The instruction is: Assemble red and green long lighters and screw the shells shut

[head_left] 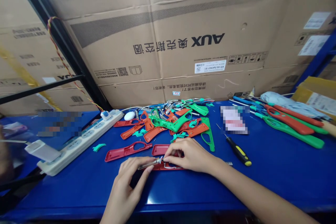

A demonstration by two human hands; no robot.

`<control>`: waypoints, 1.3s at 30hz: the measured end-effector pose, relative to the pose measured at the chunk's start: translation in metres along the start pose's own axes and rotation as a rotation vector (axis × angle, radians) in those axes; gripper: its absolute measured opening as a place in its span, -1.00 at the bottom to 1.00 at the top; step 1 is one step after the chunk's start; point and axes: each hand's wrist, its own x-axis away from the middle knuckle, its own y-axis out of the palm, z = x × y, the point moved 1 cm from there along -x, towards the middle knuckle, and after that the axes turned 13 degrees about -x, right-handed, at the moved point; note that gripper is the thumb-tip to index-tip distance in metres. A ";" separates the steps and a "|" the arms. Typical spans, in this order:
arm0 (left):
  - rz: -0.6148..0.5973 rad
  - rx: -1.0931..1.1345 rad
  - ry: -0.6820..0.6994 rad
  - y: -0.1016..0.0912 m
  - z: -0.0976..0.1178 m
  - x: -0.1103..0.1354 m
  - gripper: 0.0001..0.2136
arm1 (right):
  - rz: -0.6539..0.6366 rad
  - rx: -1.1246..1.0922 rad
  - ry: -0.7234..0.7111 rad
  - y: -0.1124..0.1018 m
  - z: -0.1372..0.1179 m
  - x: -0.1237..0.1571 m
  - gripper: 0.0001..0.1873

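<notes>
My left hand (pixel 130 176) pinches a clear tube-shaped lighter fuel tank (pixel 147 163) between thumb and fingers. The tank lies over a red lighter shell half (pixel 157 168) on the blue table. At the tank's white-tipped end, the closed fingertips of my right hand (pixel 187 154) press together; whatever small part they grip is hidden. A thin white wire (pixel 172 166) runs along the shell below them. Just behind my hands lie another red shell half (pixel 160 149) and, to its left, a red shell half with a trigger loop (pixel 127 151).
A heap of red and green shells (pixel 170 122), teal triggers and metal rods lies at the back. Left stands a white power strip (pixel 78 143). Right are a black-yellow screwdriver (pixel 238 151) and several long-necked lighters (pixel 291 126). A large cardboard box (pixel 170 14) walls the back.
</notes>
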 end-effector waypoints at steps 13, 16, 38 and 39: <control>0.002 -0.044 0.061 0.000 -0.001 0.001 -0.84 | 0.003 -0.004 -0.008 0.001 0.001 0.001 -0.90; 0.016 -0.065 0.109 0.000 -0.003 0.000 -0.82 | 0.007 0.014 -0.036 0.002 0.003 0.001 -0.90; 0.051 -0.095 0.255 -0.002 -0.003 0.001 -0.80 | -0.039 -0.095 0.000 0.005 0.005 0.003 -0.85; 0.055 -0.106 0.256 -0.002 -0.003 0.001 -0.79 | -0.048 -0.120 0.012 0.005 0.005 0.003 -0.84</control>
